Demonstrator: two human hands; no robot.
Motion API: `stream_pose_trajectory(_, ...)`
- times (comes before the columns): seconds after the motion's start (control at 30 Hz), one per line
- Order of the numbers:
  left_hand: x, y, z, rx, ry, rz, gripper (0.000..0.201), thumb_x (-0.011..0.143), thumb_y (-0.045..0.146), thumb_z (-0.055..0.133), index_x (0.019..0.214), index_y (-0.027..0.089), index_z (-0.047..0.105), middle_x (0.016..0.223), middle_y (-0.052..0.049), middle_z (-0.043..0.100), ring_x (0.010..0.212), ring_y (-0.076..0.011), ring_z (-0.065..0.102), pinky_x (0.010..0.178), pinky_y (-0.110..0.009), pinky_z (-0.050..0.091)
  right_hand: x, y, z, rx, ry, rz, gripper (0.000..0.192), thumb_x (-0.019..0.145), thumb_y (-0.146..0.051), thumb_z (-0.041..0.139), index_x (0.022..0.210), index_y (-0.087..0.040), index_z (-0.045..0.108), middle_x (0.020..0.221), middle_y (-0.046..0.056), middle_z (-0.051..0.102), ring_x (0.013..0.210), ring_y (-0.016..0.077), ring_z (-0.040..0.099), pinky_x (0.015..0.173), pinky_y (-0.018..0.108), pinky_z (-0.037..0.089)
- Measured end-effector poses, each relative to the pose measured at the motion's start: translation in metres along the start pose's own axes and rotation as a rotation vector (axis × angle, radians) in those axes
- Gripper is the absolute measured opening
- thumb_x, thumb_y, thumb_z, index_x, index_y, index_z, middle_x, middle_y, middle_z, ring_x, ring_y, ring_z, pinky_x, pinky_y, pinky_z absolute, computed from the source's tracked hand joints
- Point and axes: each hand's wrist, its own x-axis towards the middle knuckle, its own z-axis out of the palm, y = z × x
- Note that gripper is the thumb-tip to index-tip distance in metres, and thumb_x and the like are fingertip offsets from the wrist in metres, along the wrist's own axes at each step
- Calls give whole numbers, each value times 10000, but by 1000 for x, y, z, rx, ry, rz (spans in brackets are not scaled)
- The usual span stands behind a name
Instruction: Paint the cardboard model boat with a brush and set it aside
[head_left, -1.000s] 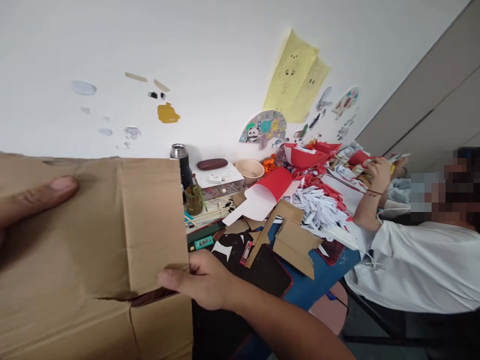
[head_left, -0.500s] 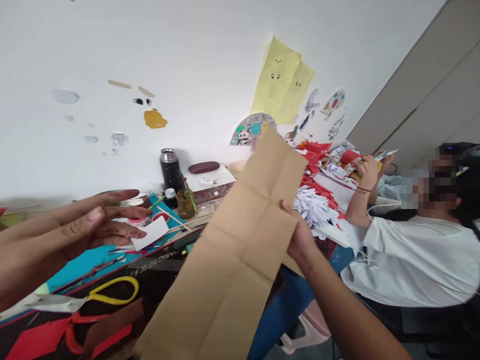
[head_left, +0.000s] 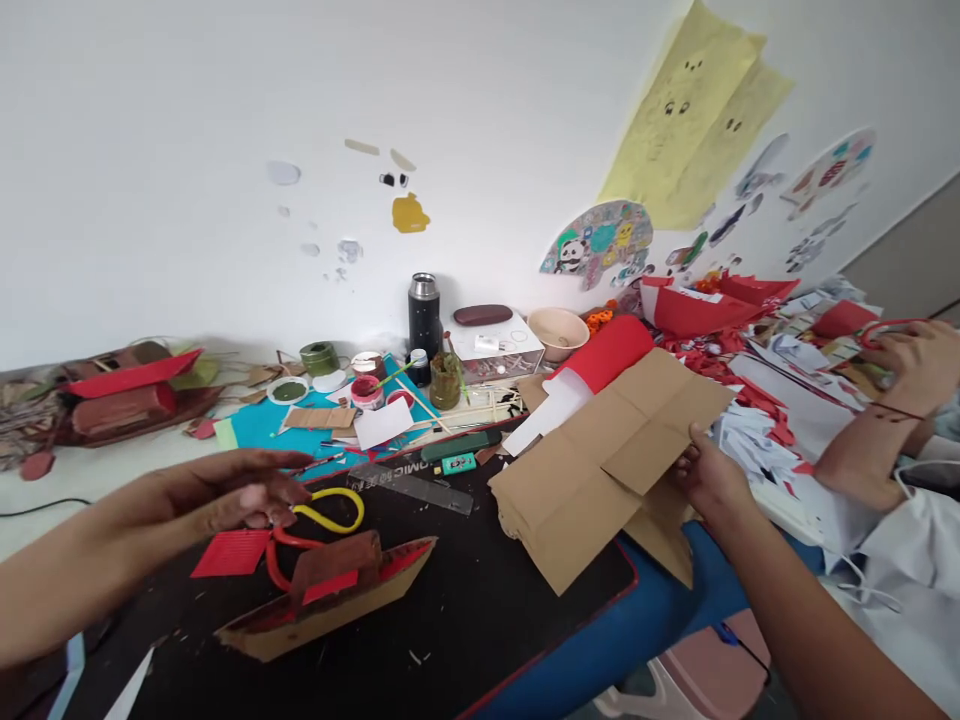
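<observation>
My right hand (head_left: 716,475) pinches the right end of a creased brown cardboard sheet (head_left: 570,490), which slants over the mat's right edge. Another brown piece (head_left: 664,535) shows beneath it. My left hand (head_left: 232,490) is over the left of the mat, fingers loosely bent and apart, right by scissors (head_left: 330,512) with one yellow and one red handle; the hand hides their blades. Just right of the hand stands a small cardboard boat (head_left: 330,610) with a red inside and brown canopy. A red paper piece (head_left: 231,553) lies under my wrist.
The black mat (head_left: 465,640) holds a clear ruler (head_left: 420,490). Behind are paint jars (head_left: 367,392), a black flask (head_left: 424,315) and a bowl (head_left: 559,332). More boats (head_left: 135,395) stand left. Paper scraps (head_left: 757,430) and a co-worker's hand (head_left: 911,365) are at right.
The view has swung left, bringing the whole boat into sight. The cardboard has gone lower and to the right in my right hand. My left hand has come down near the scissors.
</observation>
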Motion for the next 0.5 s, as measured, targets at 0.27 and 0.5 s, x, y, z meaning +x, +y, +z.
stream_pose_trajectory(0.27,50,-9,55,471,-300,327,489,1069,475,487,1405,296,794,1438,-83,827,1338,-367,754,1162,-536,583,-18,-4,-19,-434,-9,-53,516,975,-563,786,615,-215,661,461,32,584,382,163,475,366,279,327)
stream_pose_trajectory(0.5,91,-23,95,666,-373,484,372,957,277,639,1293,248,795,1335,-173,780,1317,-411,719,1133,-564,562,-45,-15,-35,-475,28,-274,667,804,-882,769,751,-219,717,446,-19,523,407,178,441,426,328,287)
